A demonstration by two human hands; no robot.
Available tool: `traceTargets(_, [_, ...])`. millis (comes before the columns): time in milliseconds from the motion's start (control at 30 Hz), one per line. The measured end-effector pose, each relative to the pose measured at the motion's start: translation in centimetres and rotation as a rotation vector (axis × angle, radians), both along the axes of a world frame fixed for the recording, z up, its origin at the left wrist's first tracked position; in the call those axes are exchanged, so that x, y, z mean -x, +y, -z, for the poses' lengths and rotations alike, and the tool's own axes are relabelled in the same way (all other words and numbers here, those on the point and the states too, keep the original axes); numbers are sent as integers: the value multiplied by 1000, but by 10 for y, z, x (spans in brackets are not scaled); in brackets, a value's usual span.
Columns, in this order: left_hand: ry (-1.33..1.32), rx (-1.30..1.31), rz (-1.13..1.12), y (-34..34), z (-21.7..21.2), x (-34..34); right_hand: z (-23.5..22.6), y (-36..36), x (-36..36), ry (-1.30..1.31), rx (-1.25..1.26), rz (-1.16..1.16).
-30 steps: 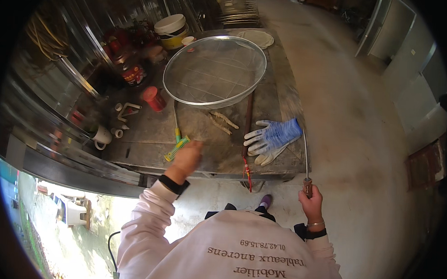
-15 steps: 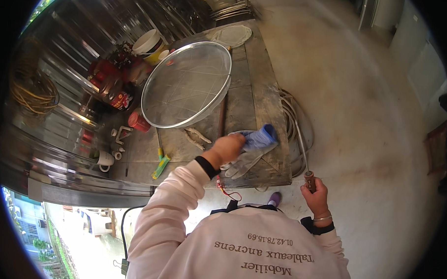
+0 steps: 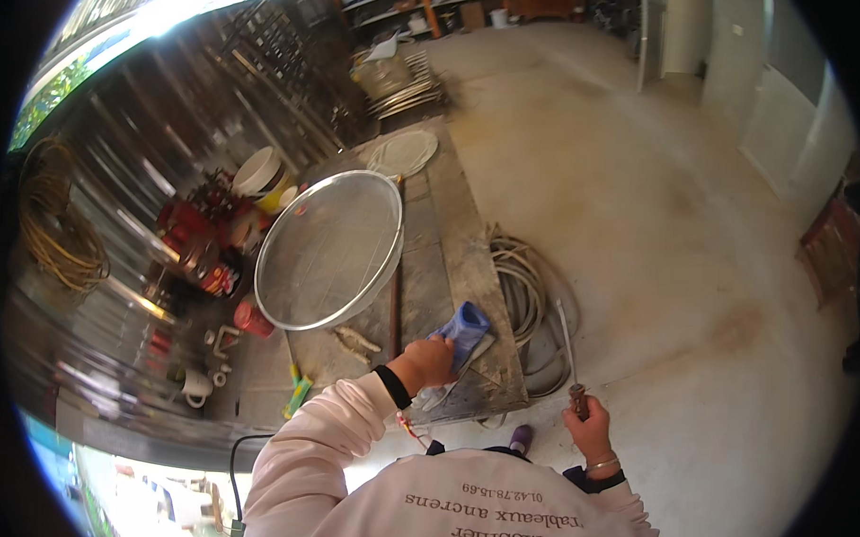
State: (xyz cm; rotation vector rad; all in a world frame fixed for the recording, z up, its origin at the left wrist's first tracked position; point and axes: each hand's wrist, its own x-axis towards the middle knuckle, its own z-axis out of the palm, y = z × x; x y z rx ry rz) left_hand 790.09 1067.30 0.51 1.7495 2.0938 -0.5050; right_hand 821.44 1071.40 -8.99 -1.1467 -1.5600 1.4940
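My left hand is closed around a blue glove over the near right corner of the worn table. The glove's open cuff points away from me. A pale grey glove lies beneath, partly hidden by my hand. Off the table's right side, my right hand grips a screwdriver by its brown handle, its long metal shaft pointing up and away. Beyond my left hand a large round mesh sieve rests tilted on the table, with a dark red rod beside it.
A coiled hose lies on the floor along the table's right edge. At the left are a green-yellow brush, a forked stick, a red cup and a white mug. Farther back stand buckets and a round mesh disc.
The view has tilted up, so the table sits lower and more of the far room shows. My left hand still holds the blue glove, and my right hand still holds the screwdriver.
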Motion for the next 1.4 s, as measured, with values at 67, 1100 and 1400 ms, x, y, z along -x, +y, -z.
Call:
traceTargets(67, [2,46,132,5,7,1,-6,-21,-4,-51,-84,27])
traceTargets(1100, [-498,990,1696,-267,7,-513,-111,-573,-236,-85,-303,1069])
traceTargets(1400, [-506,1699,1984,-491,13,-698,-101,-742,-323,-367,-386,1285])
